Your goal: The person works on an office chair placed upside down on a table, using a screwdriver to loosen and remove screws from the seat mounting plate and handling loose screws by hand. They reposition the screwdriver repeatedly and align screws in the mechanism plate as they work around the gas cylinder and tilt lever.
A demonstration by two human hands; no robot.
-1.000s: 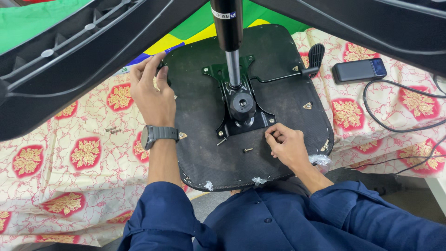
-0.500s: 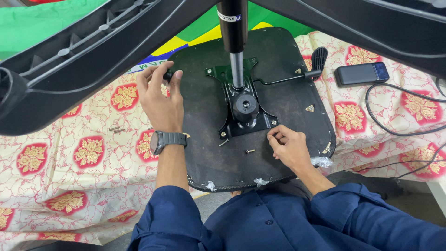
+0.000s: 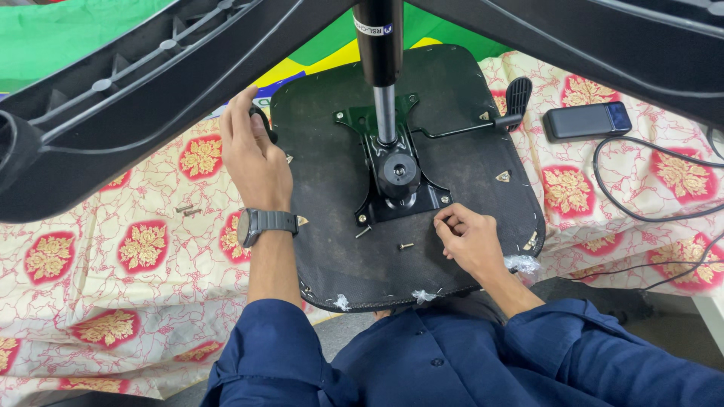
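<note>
An upturned black chair seat [image 3: 467,158] lies on a patterned cloth. A black metal mechanism plate [image 3: 400,188] is fixed at its middle, and a gas cylinder [image 3: 381,45] rises from it towards me. My left hand [image 3: 253,154], with a wristwatch, grips the seat's left edge by a small black knob. My right hand [image 3: 471,241] rests on the seat just right of the plate's near corner, fingertips pinched together; I cannot see whether anything small is between them. Two loose screws [image 3: 407,245] lie on the seat in front of the plate.
The chair base's black legs [image 3: 113,98] spread across the top of the view. A lever with a black handle [image 3: 518,94] sticks out right of the plate. A dark power bank [image 3: 588,119] and black cable [image 3: 641,203] lie right; small screws [image 3: 185,209] lie on the cloth, left.
My left hand has slid a little farther up the seat's left edge. My right hand stays by the plate's near right corner, fingers still pinched.
</note>
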